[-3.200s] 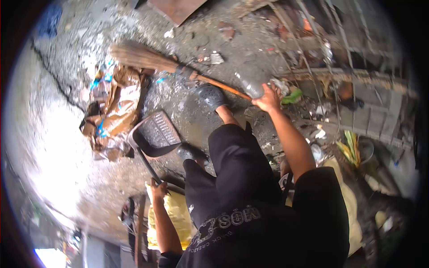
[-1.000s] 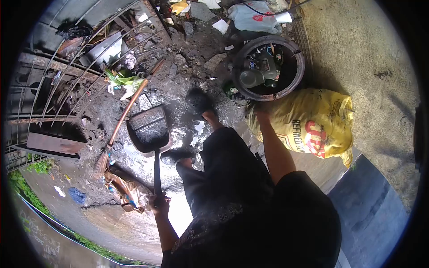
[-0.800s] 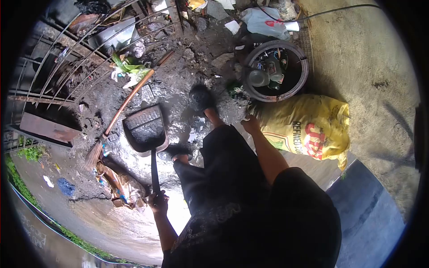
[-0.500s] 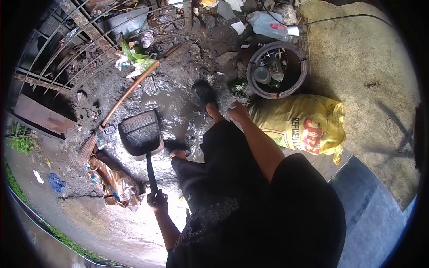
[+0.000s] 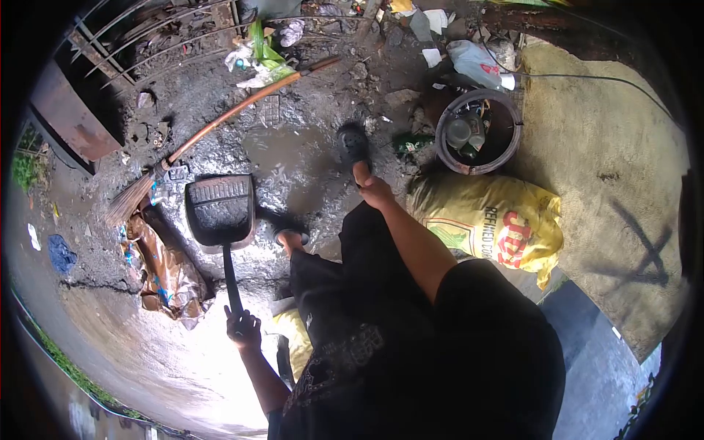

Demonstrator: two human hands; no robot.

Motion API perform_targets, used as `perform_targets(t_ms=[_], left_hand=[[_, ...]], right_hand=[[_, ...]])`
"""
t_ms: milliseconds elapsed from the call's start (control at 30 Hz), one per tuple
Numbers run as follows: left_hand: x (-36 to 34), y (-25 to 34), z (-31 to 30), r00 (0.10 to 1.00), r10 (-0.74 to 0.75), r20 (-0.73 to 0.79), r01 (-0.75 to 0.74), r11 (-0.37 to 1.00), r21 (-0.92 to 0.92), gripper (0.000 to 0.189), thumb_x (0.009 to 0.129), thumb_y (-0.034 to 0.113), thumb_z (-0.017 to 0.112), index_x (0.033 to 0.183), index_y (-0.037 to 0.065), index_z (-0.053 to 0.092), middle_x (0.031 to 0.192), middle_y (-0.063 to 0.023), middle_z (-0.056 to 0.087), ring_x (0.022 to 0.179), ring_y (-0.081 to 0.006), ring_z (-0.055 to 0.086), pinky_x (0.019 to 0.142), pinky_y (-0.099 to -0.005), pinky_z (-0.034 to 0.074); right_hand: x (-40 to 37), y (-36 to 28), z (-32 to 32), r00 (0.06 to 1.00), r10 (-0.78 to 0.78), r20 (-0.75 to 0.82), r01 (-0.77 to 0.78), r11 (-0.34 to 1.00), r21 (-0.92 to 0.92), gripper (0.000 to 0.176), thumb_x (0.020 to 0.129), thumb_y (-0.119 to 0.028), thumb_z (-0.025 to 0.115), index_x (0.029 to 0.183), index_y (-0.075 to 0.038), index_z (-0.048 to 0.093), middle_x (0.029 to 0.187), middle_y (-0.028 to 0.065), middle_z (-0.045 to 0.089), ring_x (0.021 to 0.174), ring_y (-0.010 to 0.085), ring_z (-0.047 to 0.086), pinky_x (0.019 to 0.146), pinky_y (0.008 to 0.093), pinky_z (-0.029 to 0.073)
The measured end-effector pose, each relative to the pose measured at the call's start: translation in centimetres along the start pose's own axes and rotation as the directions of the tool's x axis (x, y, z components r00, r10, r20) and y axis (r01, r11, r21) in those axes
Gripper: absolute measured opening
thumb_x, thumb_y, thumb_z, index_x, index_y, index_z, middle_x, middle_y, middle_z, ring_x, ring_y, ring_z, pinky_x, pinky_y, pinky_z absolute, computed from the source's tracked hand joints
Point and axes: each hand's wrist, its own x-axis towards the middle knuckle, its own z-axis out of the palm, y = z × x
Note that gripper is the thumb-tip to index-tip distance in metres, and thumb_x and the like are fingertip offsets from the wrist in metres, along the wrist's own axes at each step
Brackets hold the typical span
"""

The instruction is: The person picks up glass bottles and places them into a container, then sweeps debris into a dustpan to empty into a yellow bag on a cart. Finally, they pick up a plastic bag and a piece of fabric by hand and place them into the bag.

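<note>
My left hand (image 5: 243, 329) is wrapped round the end of the handle of a black dustpan (image 5: 253, 209). The dustpan lies on the wet, muddy ground to the left of my feet, with dark grime in its tray. My right hand (image 5: 377, 193) has its fingers curled in above my forward leg, and I see nothing in it. A stick broom (image 5: 220, 130) with a long wooden handle lies on the ground beyond the dustpan. Close to the dustpan's left side is a crumpled brown plastic bag (image 5: 172, 271).
A round dark bin (image 5: 480, 167) holding glass jars stands ahead right. Below it lies a full yellow sack (image 5: 469, 220). A tan mat (image 5: 587, 139) covers the right side. Metal bars (image 5: 169, 44) and a rusty metal box (image 5: 77, 110) stand at the upper left.
The head view has shifted, so the bin now sits farther right and lower. My right hand has come closer to my forward foot. My left hand stays on the dustpan handle.
</note>
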Motion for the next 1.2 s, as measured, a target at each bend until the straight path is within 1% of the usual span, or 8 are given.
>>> perform_targets(t_ms=[267, 367, 433, 600, 667, 833, 1000, 1200], left_hand=[[-0.1, 1.2, 1.3, 0.996, -0.087, -0.037, 0.084, 0.994, -0.064, 0.015, 0.08, 0.036, 0.05, 0.081, 0.021, 0.053, 0.069, 0.0041, 0.049, 0.053, -0.0103, 0.042, 0.052, -0.0261, 0.032], [1.5, 1.0, -0.4, 0.997, -0.07, -0.015, 0.069, 0.995, -0.07, 0.017, 0.081, 0.038, 0.049, 0.088, 0.023, 0.053, 0.072, 0.0032, 0.051, 0.055, -0.0105, 0.043, 0.053, -0.0269, 0.033], [1.9, 0.8, -0.9, 0.998, -0.052, -0.03, 0.051, 0.998, -0.041, 0.021, 0.08, 0.038, 0.049, 0.098, 0.027, 0.052, 0.078, 0.0016, 0.051, 0.059, -0.0107, 0.044, 0.055, -0.0285, 0.034], [1.9, 0.1, -1.5, 1.0, 0.005, 0.025, -0.002, 0.992, -0.124, 0.033, 0.079, 0.034, 0.052, 0.112, 0.031, 0.046, 0.084, -0.001, 0.052, 0.063, -0.0115, 0.046, 0.058, -0.029, 0.034], [1.5, -0.3, -1.4, 0.998, 0.056, 0.008, -0.054, 0.989, -0.141, 0.037, 0.079, 0.032, 0.053, 0.115, 0.031, 0.044, 0.086, -0.0018, 0.052, 0.065, -0.012, 0.047, 0.059, -0.0294, 0.035], [2.1, -0.7, -2.6, 0.989, 0.064, 0.135, -0.032, 0.973, -0.23, 0.033, 0.079, 0.03, 0.054, 0.111, 0.029, 0.046, 0.089, -0.0027, 0.053, 0.071, -0.0141, 0.048, 0.064, -0.0311, 0.037], [2.6, 1.1, -2.5, 0.959, 0.106, 0.263, -0.016, 0.947, -0.32, 0.041, 0.074, 0.025, 0.056, 0.113, 0.028, 0.046, 0.095, -0.0044, 0.053, 0.077, -0.0167, 0.049, 0.071, -0.0322, 0.038], [2.6, 4.7, 0.3, 0.872, 0.375, 0.314, -0.318, 0.922, -0.22, 0.066, 0.07, 0.003, 0.064, 0.125, 0.02, 0.032, 0.106, -0.0129, 0.052, 0.092, -0.0216, 0.054, 0.076, -0.0327, 0.043]], right_hand=[[-1.5, -6.8, -1.3, 0.98, -0.013, 0.198, 0.064, 0.965, -0.255, 0.046, 0.07, -0.035, 0.056, 0.108, -0.009, 0.054, 0.109, 0.0117, 0.054, 0.105, 0.0273, 0.05, 0.087, 0.035, 0.041], [-2.8, -9.4, -3.3, 0.954, -0.142, 0.265, 0.21, 0.946, -0.249, 0.045, 0.069, -0.036, 0.058, 0.106, -0.01, 0.055, 0.109, 0.0119, 0.054, 0.106, 0.0279, 0.049, 0.088, 0.0365, 0.04], [-1.8, -8.4, -2.3, 0.995, 0.041, 0.095, -0.024, 0.985, -0.173, 0.042, 0.065, -0.036, 0.061, 0.1, -0.011, 0.058, 0.106, 0.0134, 0.057, 0.1, 0.0291, 0.053, 0.086, 0.035, 0.041], [0.5, -5.4, -1.2, 0.995, 0.039, 0.095, -0.015, 0.97, -0.241, 0.035, 0.065, -0.034, 0.06, 0.09, -0.009, 0.061, 0.094, 0.0169, 0.059, 0.095, 0.0301, 0.055, 0.082, 0.0364, 0.043], [0.4, -5.5, -1.9, 0.974, 0.145, 0.175, -0.097, 0.962, -0.256, 0.055, 0.068, -0.039, 0.06, 0.116, -0.014, 0.048, 0.116, 0.0151, 0.051, 0.109, 0.0322, 0.048, 0.092, 0.0404, 0.038], [7.3, 4.9, 4.4, 0.973, 0.099, 0.208, -0.095, 0.995, -0.027, 0.052, 0.068, -0.036, 0.058, 0.113, -0.011, 0.052, 0.117, 0.0175, 0.05, 0.111, 0.0343, 0.046, 0.091, 0.0412, 0.037], [-3.4, -11.7, -5.9, 0.976, -0.018, 0.217, 0.088, 0.943, -0.32, 0.046, 0.069, -0.035, 0.054, 0.105, -0.005, 0.056, 0.113, 0.0182, 0.052, 0.106, 0.0349, 0.049, 0.087, 0.0417, 0.04], [-2.2, -14.4, -7.9, 0.989, -0.137, 0.048, 0.144, 0.88, -0.453, 0.034, 0.066, -0.029, 0.063, 0.091, -0.007, 0.057, 0.09, 0.0133, 0.061, 0.087, 0.0309, 0.058, 0.073, 0.0384, 0.045]])
